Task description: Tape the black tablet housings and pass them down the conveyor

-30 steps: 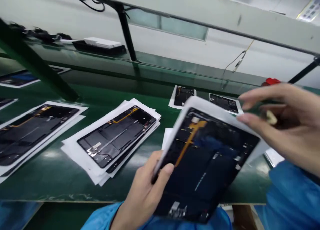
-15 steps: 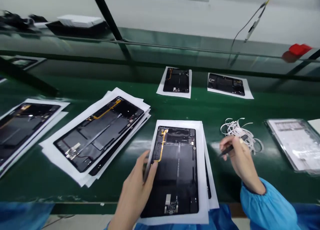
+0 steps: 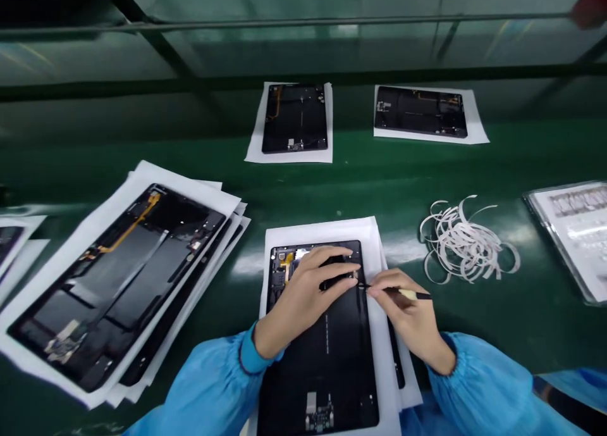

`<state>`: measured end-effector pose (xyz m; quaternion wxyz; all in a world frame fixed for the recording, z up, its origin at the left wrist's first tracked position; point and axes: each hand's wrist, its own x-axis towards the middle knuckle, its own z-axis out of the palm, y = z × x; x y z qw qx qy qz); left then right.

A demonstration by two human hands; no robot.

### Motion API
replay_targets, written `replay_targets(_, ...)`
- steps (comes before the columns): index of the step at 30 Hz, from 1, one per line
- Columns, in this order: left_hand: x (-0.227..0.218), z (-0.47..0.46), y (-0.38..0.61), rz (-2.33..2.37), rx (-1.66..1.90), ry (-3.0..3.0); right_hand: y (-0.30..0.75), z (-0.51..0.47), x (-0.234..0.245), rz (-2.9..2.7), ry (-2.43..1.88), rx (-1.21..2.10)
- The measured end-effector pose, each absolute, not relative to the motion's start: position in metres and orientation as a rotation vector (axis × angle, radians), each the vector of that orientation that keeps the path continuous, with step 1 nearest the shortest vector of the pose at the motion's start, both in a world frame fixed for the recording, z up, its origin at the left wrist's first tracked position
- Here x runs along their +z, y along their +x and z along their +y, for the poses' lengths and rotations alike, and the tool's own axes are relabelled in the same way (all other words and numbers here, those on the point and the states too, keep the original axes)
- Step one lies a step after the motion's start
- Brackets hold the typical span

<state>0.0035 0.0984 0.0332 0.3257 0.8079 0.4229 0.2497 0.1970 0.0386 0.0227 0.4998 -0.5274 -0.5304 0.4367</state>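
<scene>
An opened black tablet housing (image 3: pixel 327 366), with circuit parts showing inside, lies on white paper in front of me. Across its upper part rests my left hand (image 3: pixel 308 290), its fingers stretched out towards the right edge and holding nothing that I can see. Some of the inner parts are hidden under it. My right hand (image 3: pixel 403 309) is at the housing's right edge, closed around slim black-and-cream tweezers (image 3: pixel 415 294). Their thin dark tip points left and reaches the edge near my left fingertips. Whether the tip grips anything is too small to tell.
Stacked housings on paper (image 3: pixel 128 278) stand left, with more paper (image 3: pixel 23 252) at the far left. Two housings (image 3: pixel 303 123) (image 3: pixel 422 110) lie at the back. A tangle of white strips (image 3: pixel 467 240) and a clear-covered sheet (image 3: pixel 578 233) are on the right.
My left hand has moved from the housing's left edge onto its upper part. My right hand has brought the tweezers left, from beside the white strips to the housing's right edge. The view has tilted down.
</scene>
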Motion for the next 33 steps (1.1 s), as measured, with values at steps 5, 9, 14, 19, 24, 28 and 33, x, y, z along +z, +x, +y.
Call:
replay_targets(5, 0.0364, 0.0953, -0.0012, 1.101, 0.643, 2.035, 0.1960, 0.0378, 0.0219, -1.339, -1.282, 0.957)
replay_targets(9, 0.0370, 0.0917, -0.0046, 1.155, 0.596, 2.074, 0.1954, 0.0369, 0.0214, -1.362, -1.299, 0.916)
replay_targets(14, 0.0316, 0.0903, -0.0049, 1.140, 0.574, 2.135, 0.1949, 0.0378, 0.0221, -1.368, -1.306, 0.902)
replay_targets(19, 0.0298, 0.0915, -0.0029, 1.129, 0.599, 2.148, 0.1939, 0.0375, 0.0210, -1.369, -1.313, 0.880)
replay_targets(24, 0.0301, 0.0927, -0.0015, 1.128, 0.614, 2.145, 0.1909, 0.0367, 0.0210, -1.359, -1.240, 0.865)
replay_targets(28, 0.0305, 0.0923, -0.0014, 1.133, 0.623, 2.131, 0.1912, 0.0374, 0.0206, -1.402, -1.258, 0.921)
replay_targets(33, 0.0308, 0.0927, -0.0012, 1.137, 0.622, 2.110, 0.1914, 0.0389, 0.0184, -1.427, -1.263, 0.924)
